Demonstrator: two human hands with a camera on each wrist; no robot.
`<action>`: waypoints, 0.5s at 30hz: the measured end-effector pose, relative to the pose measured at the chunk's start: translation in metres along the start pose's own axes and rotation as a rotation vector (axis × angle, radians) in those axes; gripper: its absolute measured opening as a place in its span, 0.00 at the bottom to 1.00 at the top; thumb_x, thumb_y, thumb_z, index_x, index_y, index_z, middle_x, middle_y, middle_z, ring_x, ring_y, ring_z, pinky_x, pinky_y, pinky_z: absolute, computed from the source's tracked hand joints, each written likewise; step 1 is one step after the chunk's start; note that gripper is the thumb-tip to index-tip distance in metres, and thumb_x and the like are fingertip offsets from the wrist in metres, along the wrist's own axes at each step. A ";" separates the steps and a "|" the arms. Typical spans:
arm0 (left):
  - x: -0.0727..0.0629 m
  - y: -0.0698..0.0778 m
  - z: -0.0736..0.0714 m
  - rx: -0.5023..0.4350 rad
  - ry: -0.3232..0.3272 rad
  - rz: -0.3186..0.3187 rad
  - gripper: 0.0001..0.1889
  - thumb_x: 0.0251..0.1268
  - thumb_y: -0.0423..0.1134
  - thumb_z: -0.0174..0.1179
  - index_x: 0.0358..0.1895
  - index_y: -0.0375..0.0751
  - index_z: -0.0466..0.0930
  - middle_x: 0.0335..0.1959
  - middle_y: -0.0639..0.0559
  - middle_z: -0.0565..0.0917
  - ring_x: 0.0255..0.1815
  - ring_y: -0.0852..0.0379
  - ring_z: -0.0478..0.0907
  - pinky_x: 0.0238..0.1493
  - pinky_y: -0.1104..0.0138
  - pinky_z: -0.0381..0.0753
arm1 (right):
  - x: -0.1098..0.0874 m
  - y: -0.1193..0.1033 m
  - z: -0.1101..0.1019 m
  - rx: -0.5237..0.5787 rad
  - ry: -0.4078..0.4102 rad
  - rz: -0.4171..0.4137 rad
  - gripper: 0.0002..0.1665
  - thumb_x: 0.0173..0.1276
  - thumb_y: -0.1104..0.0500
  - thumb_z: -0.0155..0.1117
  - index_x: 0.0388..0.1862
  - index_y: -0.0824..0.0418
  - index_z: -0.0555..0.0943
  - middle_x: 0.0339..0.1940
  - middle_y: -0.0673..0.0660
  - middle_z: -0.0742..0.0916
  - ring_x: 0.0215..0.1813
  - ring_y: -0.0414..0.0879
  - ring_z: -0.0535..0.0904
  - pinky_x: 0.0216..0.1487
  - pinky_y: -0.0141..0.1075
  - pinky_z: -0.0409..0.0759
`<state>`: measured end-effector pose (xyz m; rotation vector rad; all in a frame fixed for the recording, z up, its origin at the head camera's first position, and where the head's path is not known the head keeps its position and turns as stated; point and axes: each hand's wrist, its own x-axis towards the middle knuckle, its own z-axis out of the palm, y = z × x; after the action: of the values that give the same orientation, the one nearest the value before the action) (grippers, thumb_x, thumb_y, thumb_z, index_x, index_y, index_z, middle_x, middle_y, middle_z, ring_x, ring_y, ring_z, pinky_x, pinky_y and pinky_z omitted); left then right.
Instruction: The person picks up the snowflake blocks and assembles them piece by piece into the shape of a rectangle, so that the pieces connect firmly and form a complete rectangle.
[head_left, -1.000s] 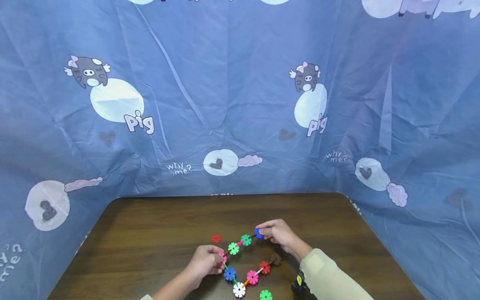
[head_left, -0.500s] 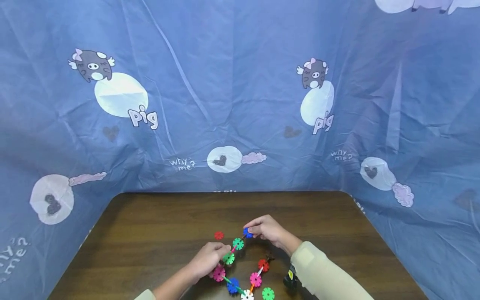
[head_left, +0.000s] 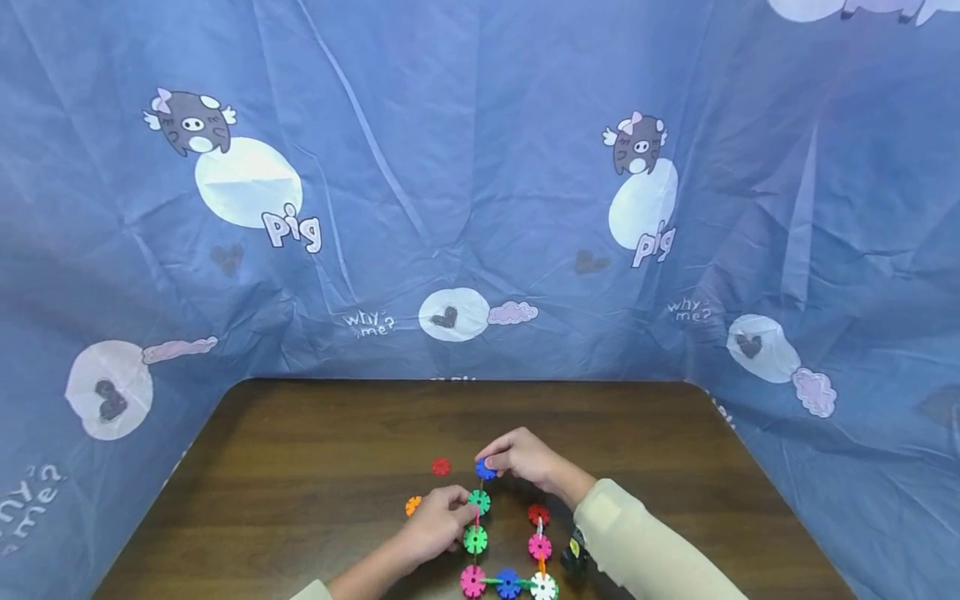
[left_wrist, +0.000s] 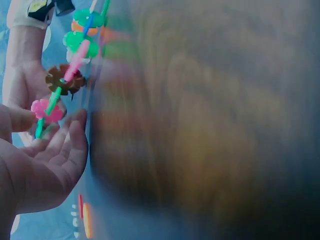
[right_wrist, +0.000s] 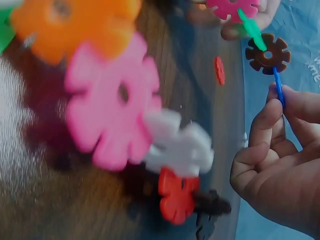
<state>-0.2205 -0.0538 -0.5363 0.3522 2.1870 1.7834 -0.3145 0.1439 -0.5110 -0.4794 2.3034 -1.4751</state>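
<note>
A chain of slotted snowflake discs stands in a U shape. Along the near side in the head view are a pink disc, a blue disc and a white disc. My right hand pinches the blue end disc at the far left arm; the right wrist view shows this blue disc edge-on, joined to a brown disc. Between two green discs, my left hand holds a pink disc, seen between thumb and fingers in the left wrist view as a pink disc.
Loose on the brown table lie a red disc beyond the left hand and an orange disc beside it. The chain's right arm ends past a red disc. A blue patterned cloth hangs behind the table.
The chain has swung from a slanted V to a squarer U. My left hand has shifted along it from the corner to the pink disc between the greens; my right hand moved left with the blue disc.
</note>
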 end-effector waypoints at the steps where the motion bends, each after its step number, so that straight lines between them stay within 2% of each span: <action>1: 0.001 0.000 0.002 -0.028 0.010 -0.010 0.10 0.73 0.38 0.56 0.38 0.33 0.78 0.22 0.53 0.76 0.21 0.60 0.73 0.21 0.67 0.78 | 0.000 -0.001 0.001 -0.005 -0.004 -0.002 0.11 0.67 0.66 0.66 0.46 0.71 0.87 0.26 0.51 0.87 0.28 0.41 0.78 0.23 0.31 0.66; 4: 0.003 -0.003 0.005 -0.094 0.046 -0.019 0.12 0.75 0.39 0.56 0.38 0.30 0.79 0.26 0.49 0.81 0.24 0.59 0.78 0.24 0.64 0.83 | -0.001 -0.004 0.004 -0.020 -0.013 -0.014 0.11 0.67 0.67 0.65 0.45 0.71 0.87 0.26 0.52 0.87 0.28 0.42 0.78 0.23 0.32 0.67; 9: 0.004 -0.012 0.008 -0.228 0.072 -0.020 0.12 0.75 0.34 0.56 0.38 0.25 0.80 0.32 0.36 0.87 0.30 0.52 0.86 0.33 0.60 0.88 | -0.001 -0.005 0.009 -0.060 0.000 -0.053 0.10 0.66 0.68 0.67 0.45 0.71 0.87 0.31 0.54 0.89 0.28 0.41 0.79 0.31 0.39 0.80; 12: 0.004 -0.016 0.009 -0.293 0.087 -0.031 0.11 0.75 0.31 0.56 0.37 0.23 0.80 0.31 0.35 0.87 0.32 0.51 0.87 0.36 0.61 0.89 | 0.000 -0.003 0.013 -0.081 0.024 -0.093 0.08 0.64 0.68 0.69 0.41 0.69 0.88 0.30 0.55 0.89 0.27 0.40 0.80 0.35 0.45 0.84; 15: 0.004 -0.020 0.010 -0.316 0.104 -0.044 0.10 0.74 0.30 0.56 0.37 0.23 0.79 0.31 0.35 0.87 0.32 0.51 0.87 0.36 0.63 0.88 | 0.001 -0.003 0.017 -0.109 0.032 -0.145 0.06 0.63 0.69 0.69 0.38 0.68 0.89 0.28 0.56 0.89 0.26 0.39 0.80 0.33 0.42 0.85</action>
<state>-0.2208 -0.0477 -0.5584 0.1404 1.9149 2.1213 -0.3068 0.1286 -0.5151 -0.6704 2.4289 -1.4366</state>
